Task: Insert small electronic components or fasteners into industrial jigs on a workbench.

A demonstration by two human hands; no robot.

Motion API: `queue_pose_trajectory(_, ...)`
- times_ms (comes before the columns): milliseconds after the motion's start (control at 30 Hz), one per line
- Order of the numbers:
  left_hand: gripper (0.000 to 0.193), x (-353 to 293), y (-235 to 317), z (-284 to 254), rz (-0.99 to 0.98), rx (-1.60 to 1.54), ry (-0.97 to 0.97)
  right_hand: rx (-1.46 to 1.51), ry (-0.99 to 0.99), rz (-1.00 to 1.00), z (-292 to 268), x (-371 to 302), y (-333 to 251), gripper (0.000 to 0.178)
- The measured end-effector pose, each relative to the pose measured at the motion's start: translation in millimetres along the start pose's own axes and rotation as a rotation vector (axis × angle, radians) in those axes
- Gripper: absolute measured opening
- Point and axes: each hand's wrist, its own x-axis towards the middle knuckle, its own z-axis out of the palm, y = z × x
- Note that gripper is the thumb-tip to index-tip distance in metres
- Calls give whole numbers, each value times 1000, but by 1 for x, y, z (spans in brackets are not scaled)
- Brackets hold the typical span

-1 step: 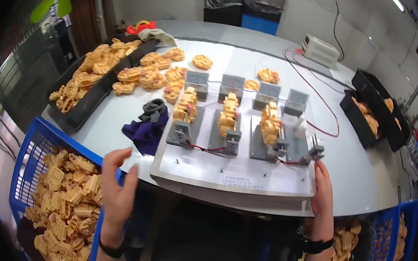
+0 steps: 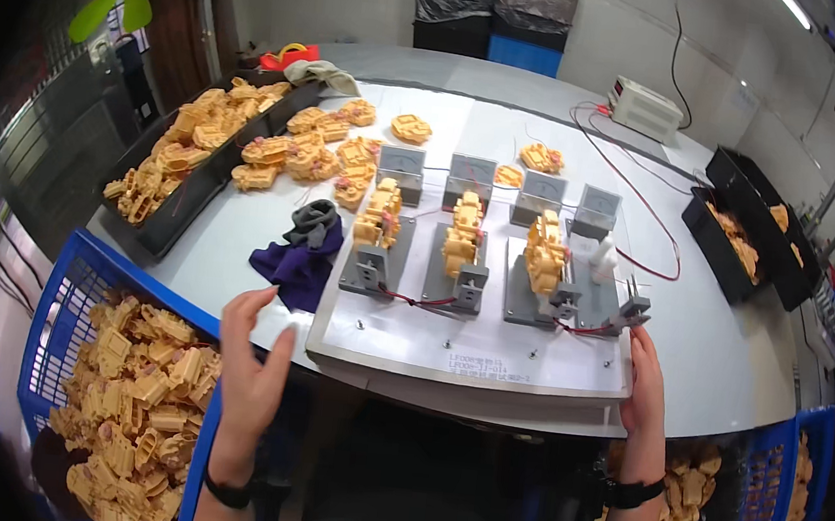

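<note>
A white test board (image 2: 389,343) lies at the table's front edge. On it stand three yellow plastic housings (image 2: 379,215), (image 2: 463,235), (image 2: 546,253) upright in grey clamp fixtures (image 2: 530,312), with small meters (image 2: 539,189) behind them. At the right end, a fourth fixture (image 2: 634,311) holds no housing. My left hand (image 2: 256,376) hovers left of the board's front corner, holding nothing, thumb and fingers apart. My right hand (image 2: 645,383) rests along the board's right edge, fingers stretched out beside the fourth fixture; its fingertips are partly hidden.
A blue crate (image 2: 204,441) of yellow housings stands at lower left, another blue crate (image 2: 763,485) at lower right. Black bins (image 2: 214,186), (image 2: 726,245) hold more. Loose housings (image 2: 312,157), a purple cloth (image 2: 296,269) and a power supply (image 2: 645,110) with red leads lie on the table.
The whole view has shifted slightly. My left hand is a little further right, its fingers still apart. My right hand stays at the board's right edge.
</note>
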Motion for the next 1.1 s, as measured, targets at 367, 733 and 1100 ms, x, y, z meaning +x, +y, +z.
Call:
queue_pose_trajectory(367, 57, 8, -29, 55, -58, -268, -339, 132, -95, 28, 14, -8, -4, 62)
queue_pose_trajectory(733, 37, 34, 116, -9, 552, -323, -935, -178, 340, -446, -9, -27, 0, 30)
queue_pose_trajectory(1100, 32, 28, 143, 19, 803, -624, -855, -218, 96, -723, 32, -75, -29, 22)
